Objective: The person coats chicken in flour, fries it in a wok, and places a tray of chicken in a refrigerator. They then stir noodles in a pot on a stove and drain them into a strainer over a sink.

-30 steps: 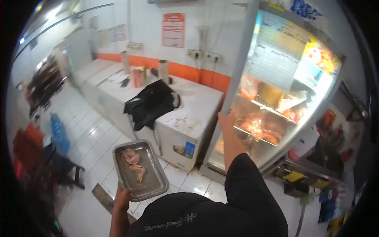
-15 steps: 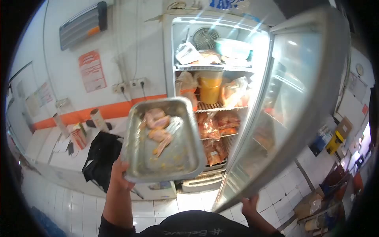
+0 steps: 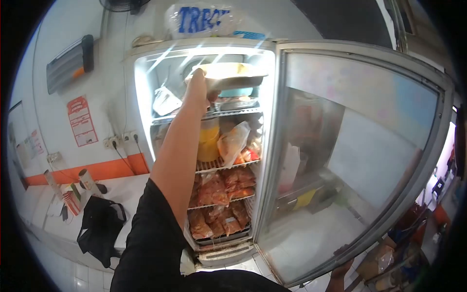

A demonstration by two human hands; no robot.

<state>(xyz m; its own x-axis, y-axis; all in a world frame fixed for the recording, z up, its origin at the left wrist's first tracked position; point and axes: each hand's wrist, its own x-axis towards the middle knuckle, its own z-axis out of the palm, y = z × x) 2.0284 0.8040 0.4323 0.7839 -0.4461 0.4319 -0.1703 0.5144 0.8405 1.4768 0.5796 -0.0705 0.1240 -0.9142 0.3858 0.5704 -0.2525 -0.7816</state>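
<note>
My left hand (image 3: 199, 90) reaches into the top of the lit refrigerator and grips the near left edge of a metal tray (image 3: 233, 80). The tray is raised above the top shelf (image 3: 243, 113), over a light green tub (image 3: 237, 92). Its contents cannot be seen from this low angle. A white plastic bag (image 3: 166, 100) sits to the left of my left hand. Low on the right, my right hand (image 3: 342, 268) holds the bottom edge of the wide-open glass refrigerator door (image 3: 369, 160); its fingers are partly hidden.
Lower shelves hold a yellow bucket (image 3: 209, 141), a plastic bag (image 3: 234, 143) and bags of reddish meat (image 3: 214, 189). At left, a black bag (image 3: 99, 228) lies on a white counter (image 3: 124, 187). A cardboard box (image 3: 372, 263) stands beyond the door at lower right.
My left hand has carried the tray with raw chicken pieces up and into the refrigerator's top compartment. The door has swung wider to the right, with my right hand still at its edge.
</note>
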